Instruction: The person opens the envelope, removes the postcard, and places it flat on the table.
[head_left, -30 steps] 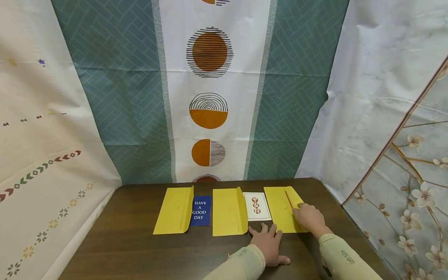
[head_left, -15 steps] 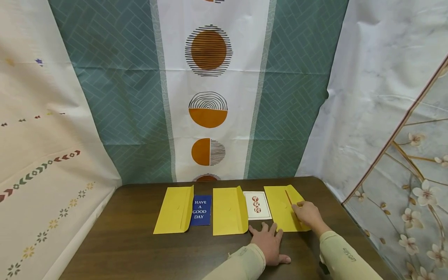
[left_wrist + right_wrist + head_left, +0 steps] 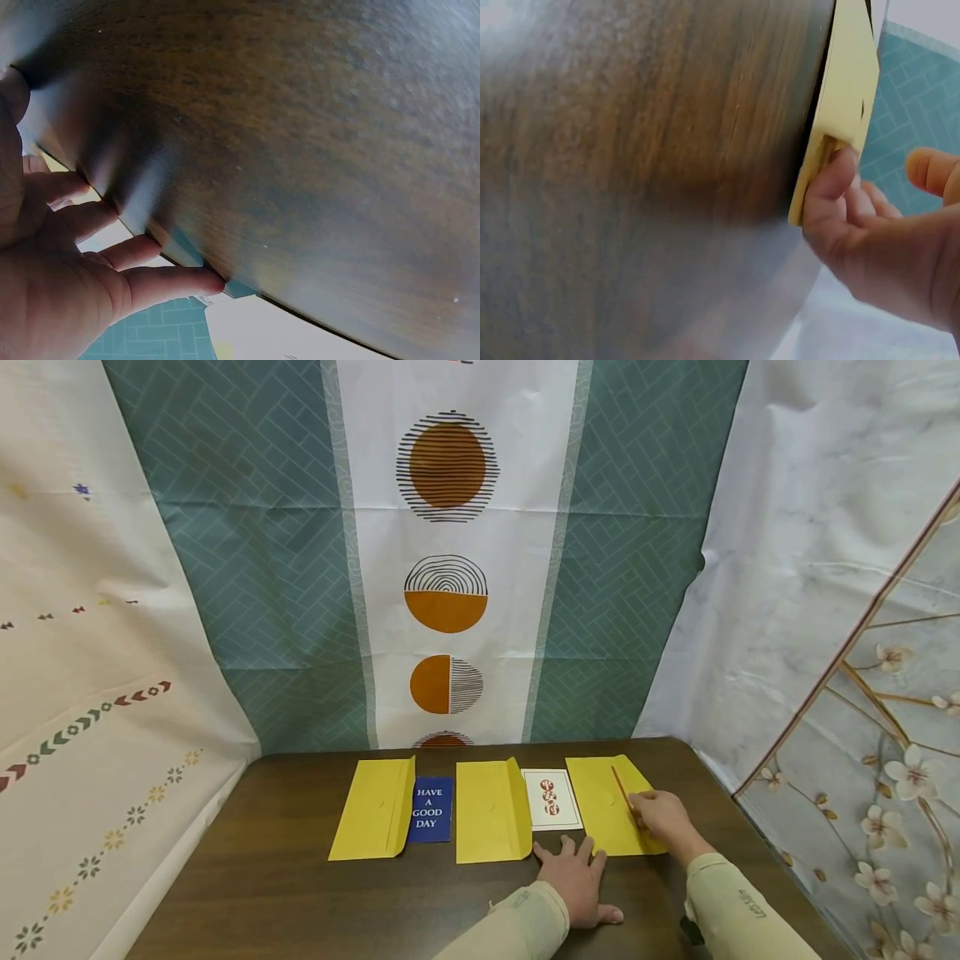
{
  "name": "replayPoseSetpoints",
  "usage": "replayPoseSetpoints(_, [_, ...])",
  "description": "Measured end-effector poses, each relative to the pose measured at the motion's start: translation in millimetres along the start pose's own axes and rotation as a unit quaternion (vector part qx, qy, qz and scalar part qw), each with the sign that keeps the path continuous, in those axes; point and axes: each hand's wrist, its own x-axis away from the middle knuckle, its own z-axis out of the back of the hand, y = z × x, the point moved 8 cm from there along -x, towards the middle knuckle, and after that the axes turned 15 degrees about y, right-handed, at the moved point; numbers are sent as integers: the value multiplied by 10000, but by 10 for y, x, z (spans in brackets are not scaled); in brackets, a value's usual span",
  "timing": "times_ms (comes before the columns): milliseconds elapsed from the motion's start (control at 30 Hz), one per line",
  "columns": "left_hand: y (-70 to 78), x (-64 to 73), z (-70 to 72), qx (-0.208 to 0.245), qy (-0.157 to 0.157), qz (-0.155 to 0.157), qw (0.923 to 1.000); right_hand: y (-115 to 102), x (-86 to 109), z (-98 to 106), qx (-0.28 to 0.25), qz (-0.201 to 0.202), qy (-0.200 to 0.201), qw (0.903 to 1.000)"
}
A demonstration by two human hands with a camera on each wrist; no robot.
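Note:
Three yellow envelopes lie in a row on the brown table. My right hand (image 3: 665, 820) is at the right envelope (image 3: 600, 797), fingers curled at its opening along the flap on the right side. A thin red strip (image 3: 620, 783) shows along that opening, above the fingertips. In the right wrist view, curled fingers (image 3: 831, 184) touch the yellow paper (image 3: 847, 75) and one digit stands apart from it; what lies inside the opening is hidden. My left hand (image 3: 573, 883) rests flat on the table, fingers (image 3: 176, 283) spread, just below the white card (image 3: 551, 800) with red round characters.
Left of the white card is the middle envelope (image 3: 487, 814). Farther left come a blue card (image 3: 431, 810) reading HAVE A GOOD DAY and the left envelope (image 3: 367, 810). The brown table (image 3: 300, 910) ends against a patterned cloth (image 3: 450, 610) hanging behind it.
The right hand shifts very slightly along the opening of the right envelope. The left hand keeps its place, and the head view tilts a little.

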Motion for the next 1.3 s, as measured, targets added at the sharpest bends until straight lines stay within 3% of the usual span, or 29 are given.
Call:
replayPoseSetpoints(167, [5, -9, -21, -39, -7, 13, 10000, 105, -8, -24, -823, -566, -407, 9942])
replayPoseSetpoints(300, [11, -12, -31, -72, 15, 47, 10000, 152, -17, -1, -934, -792, -444, 9915])
replayPoseSetpoints(767, [18, 5, 29, 41, 11, 106, 9999, 217, -40, 150, -932, -989, -64, 9907])
replayPoseSetpoints(1133, [11, 2, -1, 38, -104, 110, 9999, 569, -130, 624, -1057, -1099, 295, 9879])
replayPoseSetpoints(1300, [-9, 12, 0, 56, -117, 135, 9998, 628, -157, 744, -951, -852, 157, 9917])
